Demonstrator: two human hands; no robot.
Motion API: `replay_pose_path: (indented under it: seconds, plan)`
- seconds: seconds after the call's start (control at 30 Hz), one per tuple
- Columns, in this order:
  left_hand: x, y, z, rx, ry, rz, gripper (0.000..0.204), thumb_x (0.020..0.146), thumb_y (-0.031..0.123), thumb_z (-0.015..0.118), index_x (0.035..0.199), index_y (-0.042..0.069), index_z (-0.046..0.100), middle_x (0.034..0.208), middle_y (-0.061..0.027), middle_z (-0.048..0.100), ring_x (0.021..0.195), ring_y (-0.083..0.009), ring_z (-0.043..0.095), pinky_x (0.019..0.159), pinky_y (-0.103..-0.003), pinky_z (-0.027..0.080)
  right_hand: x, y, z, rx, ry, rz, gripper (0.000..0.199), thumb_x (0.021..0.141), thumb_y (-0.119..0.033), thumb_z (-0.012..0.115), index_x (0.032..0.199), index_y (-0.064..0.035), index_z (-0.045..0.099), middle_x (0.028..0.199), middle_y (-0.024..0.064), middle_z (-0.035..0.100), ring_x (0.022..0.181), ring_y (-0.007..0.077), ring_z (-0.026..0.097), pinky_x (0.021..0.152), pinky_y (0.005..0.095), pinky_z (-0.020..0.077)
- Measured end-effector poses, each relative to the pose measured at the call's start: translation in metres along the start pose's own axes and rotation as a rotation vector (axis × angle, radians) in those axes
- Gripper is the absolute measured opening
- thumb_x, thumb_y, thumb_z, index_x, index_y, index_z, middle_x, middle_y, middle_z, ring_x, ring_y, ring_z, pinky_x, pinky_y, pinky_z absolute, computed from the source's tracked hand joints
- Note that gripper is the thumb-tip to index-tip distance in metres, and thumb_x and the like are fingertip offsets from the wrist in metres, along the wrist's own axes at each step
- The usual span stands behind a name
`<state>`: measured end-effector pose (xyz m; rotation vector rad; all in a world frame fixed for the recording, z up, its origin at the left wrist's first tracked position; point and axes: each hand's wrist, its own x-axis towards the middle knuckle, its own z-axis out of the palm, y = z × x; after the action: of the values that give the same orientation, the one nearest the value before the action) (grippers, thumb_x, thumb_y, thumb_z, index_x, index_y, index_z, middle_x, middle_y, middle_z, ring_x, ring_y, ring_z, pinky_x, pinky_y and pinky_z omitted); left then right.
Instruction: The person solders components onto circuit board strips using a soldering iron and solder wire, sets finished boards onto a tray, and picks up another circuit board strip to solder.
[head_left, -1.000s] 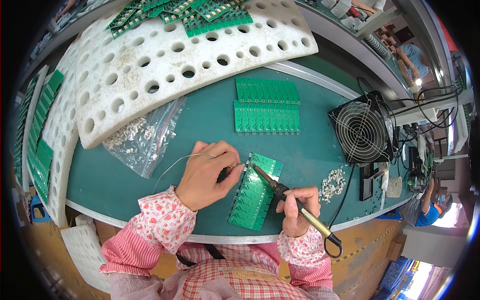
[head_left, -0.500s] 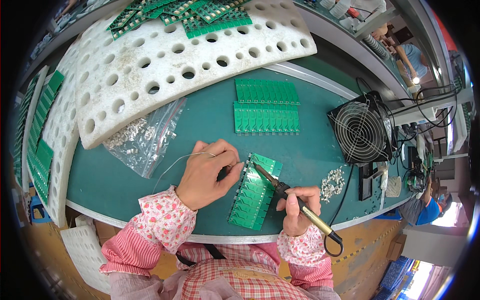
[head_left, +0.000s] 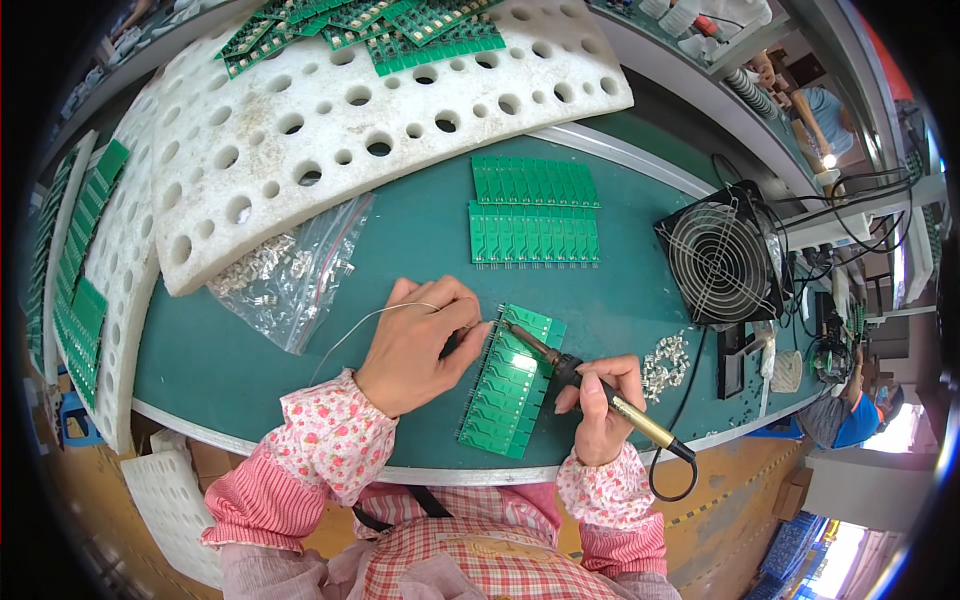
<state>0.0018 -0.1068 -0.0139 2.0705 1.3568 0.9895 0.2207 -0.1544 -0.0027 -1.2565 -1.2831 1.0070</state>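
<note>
A green circuit board panel [head_left: 508, 385] lies on the green table mat in front of me, a row of pins along its left edge. My right hand [head_left: 603, 408] is closed round a soldering iron [head_left: 630, 412], whose tip rests at or just over the panel's upper left part. Thin solder wire [head_left: 350, 328] loops over the back of my left hand [head_left: 425, 345]. That hand pinches the wire, its fingertips beside the panel's upper left edge. The wire's end at the tip is too small to make out.
Two more green panels [head_left: 534, 236] lie farther back. At the right stand a black fan [head_left: 718, 258] and a pile of small white connectors [head_left: 666, 367]. A plastic bag of connectors [head_left: 300, 280] lies left, beside a white foam board [head_left: 400, 110] carrying stacked boards [head_left: 440, 50].
My right hand and the soldering iron have shifted slightly right and up, the tip moving a little toward the panel's left edge. My left hand has barely moved.
</note>
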Motion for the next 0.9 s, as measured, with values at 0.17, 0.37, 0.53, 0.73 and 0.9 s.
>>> replay_pose_path:
  seconds: [0.17,0.37,0.53,0.73,0.9]
  plan:
    - [-0.001,0.000,0.001,0.028,0.015,0.016,0.015,0.083,0.011,0.070,0.074,0.007,0.058,0.086,-0.0016,0.061,0.076,-0.0187,0.055,0.074,-0.033,0.035,-0.001,0.000,0.001,0.060,0.019,-0.005,0.015,0.092,-0.008,0.060,0.095,0.0040,0.053,0.070,0.0097,0.064,0.056,0.0117,0.061,0.051,0.0248,0.0488]
    - [-0.003,0.001,0.001,0.021,0.038,0.054,0.013,0.083,0.010,0.071,0.077,0.007,0.060,0.086,-0.0020,0.061,0.077,-0.0198,0.056,0.074,-0.033,0.036,-0.006,0.002,-0.001,-0.001,-0.021,-0.094,0.013,0.091,-0.005,0.061,0.096,0.0042,0.054,0.071,0.0101,0.064,0.057,0.0118,0.061,0.052,0.0246,0.0484]
    - [-0.010,0.004,-0.011,0.080,0.084,0.040,0.013,0.082,0.008,0.071,0.077,0.007,0.059,0.086,-0.0025,0.061,0.078,-0.0204,0.057,0.076,-0.035,0.037,-0.015,0.002,-0.004,0.020,0.115,-0.100,0.012,0.093,-0.007,0.059,0.097,0.0038,0.053,0.069,0.0100,0.063,0.054,0.0117,0.059,0.050,0.0252,0.0474]
    - [-0.032,0.024,-0.020,0.143,0.117,-0.011,0.014,0.080,0.004,0.069,0.074,0.005,0.056,0.089,-0.0046,0.063,0.081,-0.0231,0.057,0.079,-0.036,0.037,-0.026,0.003,-0.011,0.075,0.133,-0.084,0.018,0.094,-0.014,0.058,0.095,0.0029,0.052,0.072,0.0103,0.063,0.051,0.0110,0.057,0.048,0.0243,0.0456]
    - [-0.041,0.026,-0.003,0.101,0.111,-0.083,0.014,0.078,0.005,0.068,0.073,0.005,0.055,0.091,-0.0043,0.063,0.082,-0.0232,0.057,0.083,-0.037,0.037,-0.027,-0.004,-0.006,0.016,0.044,-0.030,0.019,0.096,-0.018,0.054,0.095,0.0000,0.047,0.078,0.0105,0.057,0.049,0.0122,0.052,0.049,0.0251,0.0459]
